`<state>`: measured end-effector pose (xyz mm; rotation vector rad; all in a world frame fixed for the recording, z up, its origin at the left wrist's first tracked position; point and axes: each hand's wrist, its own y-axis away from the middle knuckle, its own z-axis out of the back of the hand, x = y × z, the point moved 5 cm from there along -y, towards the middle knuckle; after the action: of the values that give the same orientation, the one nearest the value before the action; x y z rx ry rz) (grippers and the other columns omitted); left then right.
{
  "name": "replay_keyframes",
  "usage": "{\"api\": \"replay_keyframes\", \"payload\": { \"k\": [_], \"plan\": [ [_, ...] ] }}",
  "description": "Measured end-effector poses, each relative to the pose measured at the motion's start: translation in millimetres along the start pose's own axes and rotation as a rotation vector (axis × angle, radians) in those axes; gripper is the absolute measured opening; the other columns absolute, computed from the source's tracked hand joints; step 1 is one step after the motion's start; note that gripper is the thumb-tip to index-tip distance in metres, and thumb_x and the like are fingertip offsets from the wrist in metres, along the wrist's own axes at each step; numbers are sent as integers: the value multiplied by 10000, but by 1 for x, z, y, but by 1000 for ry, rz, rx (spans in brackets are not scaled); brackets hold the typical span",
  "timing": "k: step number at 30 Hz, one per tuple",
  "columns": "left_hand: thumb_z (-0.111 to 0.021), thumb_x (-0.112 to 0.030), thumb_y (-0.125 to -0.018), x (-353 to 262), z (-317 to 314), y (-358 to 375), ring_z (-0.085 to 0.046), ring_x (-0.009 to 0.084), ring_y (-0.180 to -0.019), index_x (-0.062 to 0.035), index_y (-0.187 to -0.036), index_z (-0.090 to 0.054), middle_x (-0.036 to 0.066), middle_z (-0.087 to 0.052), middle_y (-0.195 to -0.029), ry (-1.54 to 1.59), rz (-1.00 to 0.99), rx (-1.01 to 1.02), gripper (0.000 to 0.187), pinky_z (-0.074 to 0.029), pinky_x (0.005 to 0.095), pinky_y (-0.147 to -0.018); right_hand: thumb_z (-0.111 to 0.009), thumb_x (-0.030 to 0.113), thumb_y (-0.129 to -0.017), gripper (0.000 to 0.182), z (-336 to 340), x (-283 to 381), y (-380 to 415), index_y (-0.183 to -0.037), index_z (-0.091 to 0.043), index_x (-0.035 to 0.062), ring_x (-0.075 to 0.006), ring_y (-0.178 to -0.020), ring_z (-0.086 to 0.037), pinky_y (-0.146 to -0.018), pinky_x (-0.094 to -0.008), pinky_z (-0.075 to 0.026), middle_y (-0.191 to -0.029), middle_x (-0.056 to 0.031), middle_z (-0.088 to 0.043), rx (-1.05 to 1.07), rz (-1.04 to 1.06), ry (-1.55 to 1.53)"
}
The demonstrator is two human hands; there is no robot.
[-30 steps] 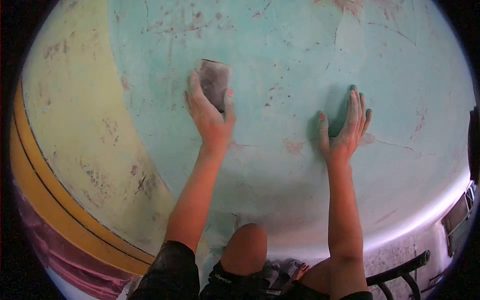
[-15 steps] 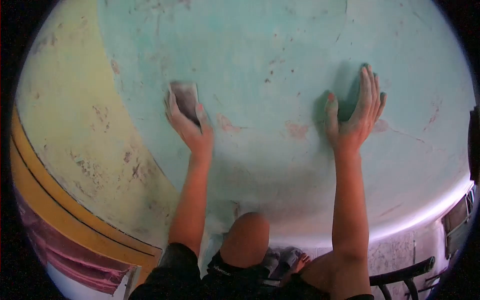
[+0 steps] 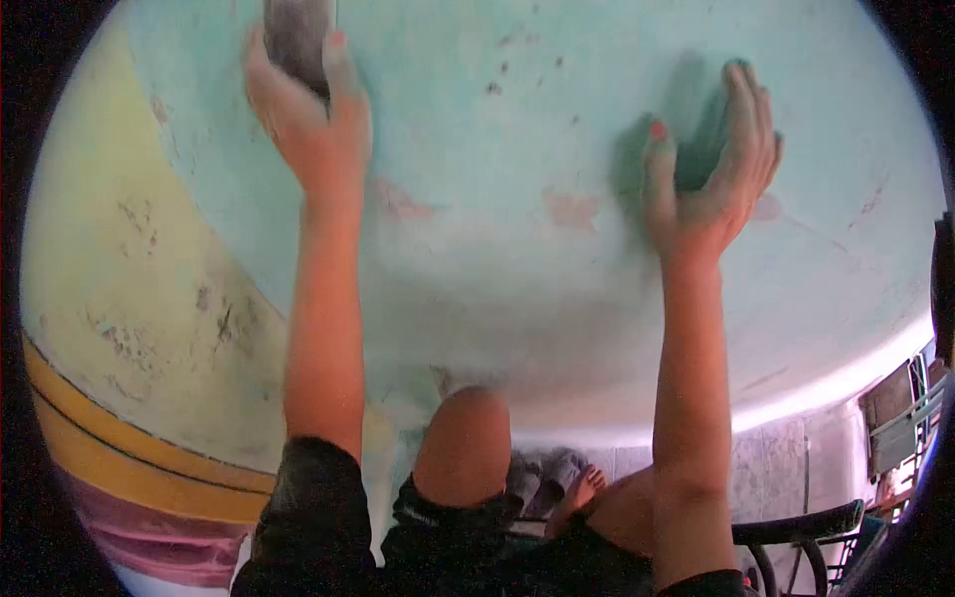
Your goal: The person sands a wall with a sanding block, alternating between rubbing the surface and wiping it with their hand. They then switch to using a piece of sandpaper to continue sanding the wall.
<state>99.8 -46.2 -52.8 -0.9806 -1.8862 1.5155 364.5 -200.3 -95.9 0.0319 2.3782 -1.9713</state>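
Observation:
At the upper left, my left hand (image 3: 313,124) grips a dark, flat rectangular block (image 3: 298,40) with a pale edge, its face against the green wall (image 3: 468,149). The block's top is cut off by the frame edge. On the right, my right hand (image 3: 711,179) is raised at the wall with thumb and fingers apart and nothing in it; its shadow falls on the wall beside it. The fingertips of both hands look dusty. Between the hands the wall shows reddish-brown patches (image 3: 572,209) and small dark spots.
Yellow, stained wall (image 3: 149,259) is at the left, with an orange band (image 3: 129,448) and a maroon cloth (image 3: 159,537) below. My bent knee (image 3: 463,448) is near the wall. A black curved rail (image 3: 801,525) stands lower right, near stacked items (image 3: 895,418).
My left hand has moved up and left across the wall with the block. The view has tilted and shifted downward. My right hand stays at about the same place on the wall.

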Motion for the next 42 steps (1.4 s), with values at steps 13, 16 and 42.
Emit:
{"api": "replay_keyframes", "payload": {
  "k": [13,16,42],
  "plan": [
    [-627,-341,-964,-56,-31,-24,-455,379,-1317,62,-1462,-312,247,-459,-1412,77,-109,36,714,-351,453,-1107,-681,297,-829,590,-3,-5,3,-1389,-563,160,-314,-1329,-498,-1139,-539,-254,-1421,-100,-564,-83,-35,-46],
    [-656,-298,-889,-82,-30,22,-420,420,-1367,34,-1471,-342,233,-440,-1473,40,-145,6,740,-255,562,-1147,-680,254,-832,596,3,-3,-2,-1398,-541,127,-326,-1344,-484,-1146,-543,-242,-1424,-109,-561,-74,-46,-48],
    [-620,-291,-928,-132,-55,11,-386,450,-1377,52,-1486,-298,279,-405,-1477,-43,-266,138,729,-235,620,-1133,-687,228,-806,618,5,-1,1,-1398,-542,129,-323,-1368,-452,-1192,-543,-175,-1451,-119,-532,47,-121,-51]
  ]
}}
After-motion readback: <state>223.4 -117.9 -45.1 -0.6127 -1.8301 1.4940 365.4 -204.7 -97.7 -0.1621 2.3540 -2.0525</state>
